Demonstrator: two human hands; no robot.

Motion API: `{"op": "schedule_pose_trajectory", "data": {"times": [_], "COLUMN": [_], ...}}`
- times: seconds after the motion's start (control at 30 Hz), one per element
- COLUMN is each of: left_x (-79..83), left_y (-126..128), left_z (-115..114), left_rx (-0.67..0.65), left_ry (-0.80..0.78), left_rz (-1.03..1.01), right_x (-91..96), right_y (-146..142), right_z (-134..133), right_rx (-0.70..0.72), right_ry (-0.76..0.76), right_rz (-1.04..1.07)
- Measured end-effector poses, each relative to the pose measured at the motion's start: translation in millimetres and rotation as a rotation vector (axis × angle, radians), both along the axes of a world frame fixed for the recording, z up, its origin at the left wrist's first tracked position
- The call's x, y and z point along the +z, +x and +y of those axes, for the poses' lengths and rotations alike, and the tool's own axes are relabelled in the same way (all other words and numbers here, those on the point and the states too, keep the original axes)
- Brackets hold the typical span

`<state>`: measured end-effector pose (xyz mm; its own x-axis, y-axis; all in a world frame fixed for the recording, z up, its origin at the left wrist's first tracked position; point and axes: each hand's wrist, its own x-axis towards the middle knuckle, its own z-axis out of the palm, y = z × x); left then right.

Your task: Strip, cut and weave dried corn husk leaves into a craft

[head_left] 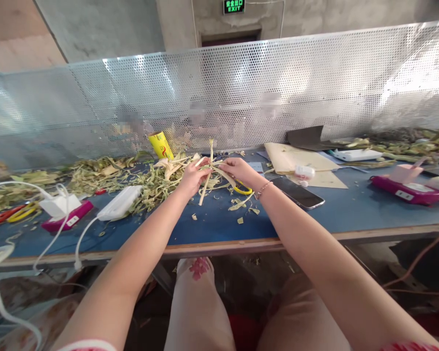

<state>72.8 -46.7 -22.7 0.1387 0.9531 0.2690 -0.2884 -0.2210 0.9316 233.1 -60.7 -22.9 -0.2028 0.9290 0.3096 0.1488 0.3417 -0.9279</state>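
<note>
Both of my hands are raised over the blue table (212, 222) and pinch pale dried leaf strips (211, 171) that cross one another between them. My left hand (193, 176) is closed on the strips from the left, with one strip hanging down toward the table. My right hand (238, 170) is closed on them from the right; a thin bracelet sits on that wrist. Under my right hand lie yellow-handled scissors (243, 189), partly hidden. Small leaf scraps (240, 220) are scattered on the table below.
A heap of dried leaves (106, 178) stretches left; a yellow roll (161, 145) stands behind it. A black phone (297, 192), tan paper (296, 161), white power bank (120, 203) with cables, and pink devices (408, 189) lie around. A perforated metal screen (314, 83) backs the table.
</note>
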Motion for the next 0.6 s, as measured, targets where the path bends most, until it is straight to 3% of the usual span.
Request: {"op": "schedule_pose_trajectory", "data": {"times": [0.27,0.6], "left_x": [2.3,2.7], "left_y": [-0.7,-3.2], "left_z": [-2.0,0.2], "left_rx": [-0.014,0.034], "left_ry": [0.004,-0.036], "left_rz": [0.041,0.075], "right_x": [7.5,7.6], "right_y": [2.9,11.8], "right_z": [-3.9,4.5], "right_rx": [0.029,-0.084], "right_ry": [-0.034,-0.024], "right_rz": [0.268,0.491]}}
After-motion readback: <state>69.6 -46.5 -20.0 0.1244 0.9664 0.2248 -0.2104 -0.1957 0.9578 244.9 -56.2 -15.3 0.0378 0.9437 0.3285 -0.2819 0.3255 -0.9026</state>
